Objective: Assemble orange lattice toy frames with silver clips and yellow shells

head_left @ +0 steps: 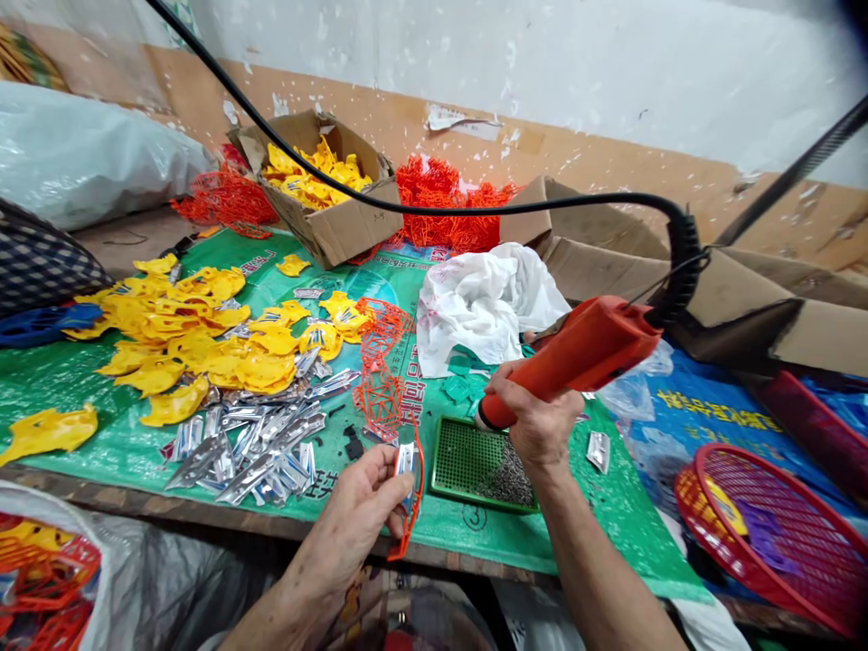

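Small assembly workshop, piecework kind. Worktop (203,511) covered with green woven plastic sheet (81,380), strewn with many identical yellow plastic parts (183,339) and heap of shiny metal pieces (250,452). Open cardboard box (339,226) holds more yellow parts. Piles of red plastic lattice pieces (448,203) against rear wall. Orange power screwdriver (576,353) hangs on black cable (407,206) from above. Green tray (467,461) holds small screws. Wall (542,63) bare, paint peeling. Red mesh basket (779,533) at right edge.

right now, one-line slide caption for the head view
Right hand holds orange power screwdriver over green screw tray; left hand holds orange frame piece.
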### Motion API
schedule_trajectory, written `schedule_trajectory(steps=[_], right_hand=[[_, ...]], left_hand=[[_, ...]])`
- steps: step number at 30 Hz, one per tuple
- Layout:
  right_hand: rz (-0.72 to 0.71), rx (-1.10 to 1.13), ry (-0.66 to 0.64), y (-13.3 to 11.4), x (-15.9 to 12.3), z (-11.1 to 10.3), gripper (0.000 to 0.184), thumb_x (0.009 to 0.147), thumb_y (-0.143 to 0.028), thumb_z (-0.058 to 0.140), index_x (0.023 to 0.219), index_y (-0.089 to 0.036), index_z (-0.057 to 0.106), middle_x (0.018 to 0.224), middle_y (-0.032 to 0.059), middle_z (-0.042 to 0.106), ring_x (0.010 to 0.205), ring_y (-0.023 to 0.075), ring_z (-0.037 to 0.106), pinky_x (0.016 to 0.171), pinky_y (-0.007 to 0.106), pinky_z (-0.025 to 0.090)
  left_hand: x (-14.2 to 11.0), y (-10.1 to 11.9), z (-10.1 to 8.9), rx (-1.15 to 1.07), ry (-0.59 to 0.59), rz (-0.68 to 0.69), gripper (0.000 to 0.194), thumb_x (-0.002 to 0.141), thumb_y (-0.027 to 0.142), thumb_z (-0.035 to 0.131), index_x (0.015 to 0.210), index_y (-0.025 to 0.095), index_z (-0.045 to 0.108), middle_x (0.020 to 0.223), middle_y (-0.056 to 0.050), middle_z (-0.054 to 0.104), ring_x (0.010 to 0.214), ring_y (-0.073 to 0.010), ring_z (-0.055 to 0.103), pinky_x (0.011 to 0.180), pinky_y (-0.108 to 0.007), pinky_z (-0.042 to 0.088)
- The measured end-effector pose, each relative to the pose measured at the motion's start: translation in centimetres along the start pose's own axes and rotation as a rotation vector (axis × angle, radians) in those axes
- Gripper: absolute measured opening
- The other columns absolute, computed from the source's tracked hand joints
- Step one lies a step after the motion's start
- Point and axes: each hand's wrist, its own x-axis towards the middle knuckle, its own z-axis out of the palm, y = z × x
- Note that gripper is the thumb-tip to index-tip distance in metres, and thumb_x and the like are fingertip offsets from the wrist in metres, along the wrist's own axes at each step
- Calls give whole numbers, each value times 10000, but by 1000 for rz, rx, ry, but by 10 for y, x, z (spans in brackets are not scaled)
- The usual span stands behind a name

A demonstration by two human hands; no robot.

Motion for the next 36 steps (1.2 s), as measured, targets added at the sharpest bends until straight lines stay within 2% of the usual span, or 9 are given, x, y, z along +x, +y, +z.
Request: schedule_trajectory(steps=[9,15,23,29,31,36], right_hand=[[15,-26,-9,-4,-2,2,129,581,-200,769,619,-166,650,598,-12,631,522,148,558,538,325,477],[21,-39,-9,-5,-2,2,152,571,-190,786,647,-156,659,619,-11,642,539,144,562,560,323,483],[-2,-22,-15,-4,1,0,148,585,-228,768,628,-164,642,606,-8,628,533,153,560,552,327,484],[-9,98,-36,-26,2,2,154,612,-212,758,610,-187,605,598,-26,617,524,145,568,564,338,503],[10,173,-53,-40,-2,5,146,606,-176,751,683,-191,627,587,-35,616,509,146,572,545,331,495],[68,372,-201,-68,-17,14,368,660,-127,677,1007,-241,631,625,-37,633,531,163,593,552,336,494]], left_hand=[[7,5,-6,86,-48,24,200,753,338,646,834,163,593,712,18,590,564,-98,528,453,-183,420],[10,8,-8,106,-79,36,261,751,324,653,948,160,601,706,34,589,550,-93,498,485,-196,446],[12,13,-17,249,-51,64,292,774,452,633,834,170,583,586,59,521,507,-102,472,447,-192,379],[13,18,-16,355,-53,52,271,792,438,577,855,175,554,568,60,545,453,-99,496,413,-190,336],[13,18,-13,353,-49,45,247,792,421,572,857,185,540,564,62,551,448,-109,526,412,-195,347],[16,15,-9,340,-69,62,240,806,434,554,824,198,518,613,47,578,450,-126,569,428,-217,386]])
